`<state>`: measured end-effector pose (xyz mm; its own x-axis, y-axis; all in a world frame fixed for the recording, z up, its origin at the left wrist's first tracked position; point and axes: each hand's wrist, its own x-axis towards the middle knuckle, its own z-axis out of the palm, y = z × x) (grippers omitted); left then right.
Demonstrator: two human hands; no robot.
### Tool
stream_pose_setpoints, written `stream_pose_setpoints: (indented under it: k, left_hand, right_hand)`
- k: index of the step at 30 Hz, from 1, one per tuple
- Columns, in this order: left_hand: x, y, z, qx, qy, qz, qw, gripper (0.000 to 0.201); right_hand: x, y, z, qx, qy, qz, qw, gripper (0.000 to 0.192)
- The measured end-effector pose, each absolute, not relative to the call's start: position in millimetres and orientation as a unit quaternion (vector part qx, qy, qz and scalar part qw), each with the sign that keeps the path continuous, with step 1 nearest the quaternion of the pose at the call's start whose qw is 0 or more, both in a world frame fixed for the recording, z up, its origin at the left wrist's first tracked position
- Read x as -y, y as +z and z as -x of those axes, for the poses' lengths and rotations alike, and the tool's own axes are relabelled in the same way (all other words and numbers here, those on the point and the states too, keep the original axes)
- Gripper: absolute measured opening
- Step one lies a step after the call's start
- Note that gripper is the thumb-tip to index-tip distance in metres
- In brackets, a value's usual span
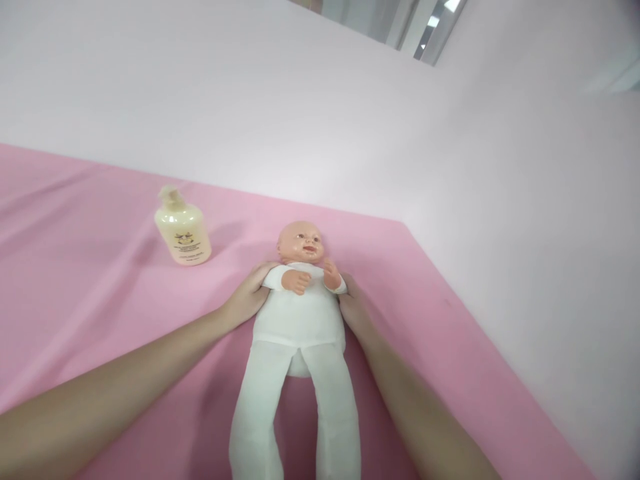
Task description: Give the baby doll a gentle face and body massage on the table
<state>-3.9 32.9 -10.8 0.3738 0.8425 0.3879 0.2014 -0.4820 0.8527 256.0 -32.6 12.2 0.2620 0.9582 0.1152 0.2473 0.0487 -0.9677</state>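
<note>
Doll in a white long-sleeved top and white trousers lies face up, held at its sides by a person's two bare hands. Its bald head, toward the far edge, is turned slightly to the right, with mouth parted; both forearms bend in over the chest, fingers curled. The long, soft-looking legs are spread a little apart and run out of the bottom of the frame.

The left hand grips the body under one arm, the right hand under the other; their fingers pass out of sight behind it. Whether the doll's back rests fully on the cloth is hard to tell from this angle.

Beneath spreads a pink cloth, creased at left and shaded around the doll. A pale yellow pump bottle with dark printing stands on it, to the left of the head and apart from the left hand. Pale walls rise beyond, with a strip of panels and lights at the top.

The cloth's far edge passes just beyond the head and meets the slanting right edge at a corner. The wider stretch of cloth lies to the left; the margin beyond the right hand is narrower.
</note>
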Motion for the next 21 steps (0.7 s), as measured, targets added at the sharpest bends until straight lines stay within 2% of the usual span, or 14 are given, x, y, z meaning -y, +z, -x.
stream_pose_setpoints:
  k: [4, 8, 12, 17, 21]
  left_hand:
    - [-32, -11, 3, -0.386, 0.425, -0.702, 0.422, 0.046]
    - [-33, -10, 1, -0.431, 0.430, -0.635, 0.476, 0.049]
    - [-35, -13, 0, -0.439, 0.450, -0.626, 0.461, 0.054]
    - [-34, -12, -1, -0.438, 0.460, -0.631, 0.445, 0.060]
    - [-34, -12, -1, -0.426, 0.451, -0.641, 0.452, 0.055]
  right_hand:
    - [27, 7, -257, 0.488, 0.356, 0.587, 0.539, 0.038]
    - [21, -2, -263, 0.457, 0.382, 0.575, 0.561, 0.046]
    - [18, -9, -268, 0.422, 0.380, 0.596, 0.567, 0.050]
    - [19, -6, -266, 0.420, 0.378, 0.600, 0.566, 0.047]
    - [21, -2, -262, 0.446, 0.363, 0.590, 0.566, 0.041]
